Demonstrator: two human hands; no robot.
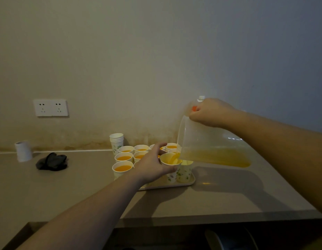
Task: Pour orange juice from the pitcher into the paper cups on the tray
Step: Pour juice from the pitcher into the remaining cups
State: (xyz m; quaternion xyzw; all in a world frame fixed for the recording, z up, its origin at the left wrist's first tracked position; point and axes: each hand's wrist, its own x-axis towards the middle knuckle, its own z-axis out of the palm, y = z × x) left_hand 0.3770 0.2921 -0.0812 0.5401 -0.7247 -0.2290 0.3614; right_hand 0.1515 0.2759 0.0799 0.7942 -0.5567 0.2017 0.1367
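Pouring step, mid-stream. My right hand grips the clear pitcher by its upper rear, fingers curled round it, and holds it tipped above the near right corner of the tray. My left hand is wrapped round the wall of the cup being filled, steadying it on the tray; this cup stands just beside another leaf-printed cup at the tray's right edge.

Orientation: the pitcher's long axis lies close to level, base toward my right, mouth toward my left and slightly down. The juice pools along the lower wall and leaves the lip as a short stream that lands inside the held cup.

Progress, as I judge it: the filled cups at the left and rear of the tray already show orange surfaces, so this is one of the last to fill. How full the held cup is I cannot tell.

Next move, as I judge it: raise the mouth to cut the stream before the rim is reached, then shift to any cup still dry.

Also on the bench: a stack of spare cups, a dark cloth, a white roll.
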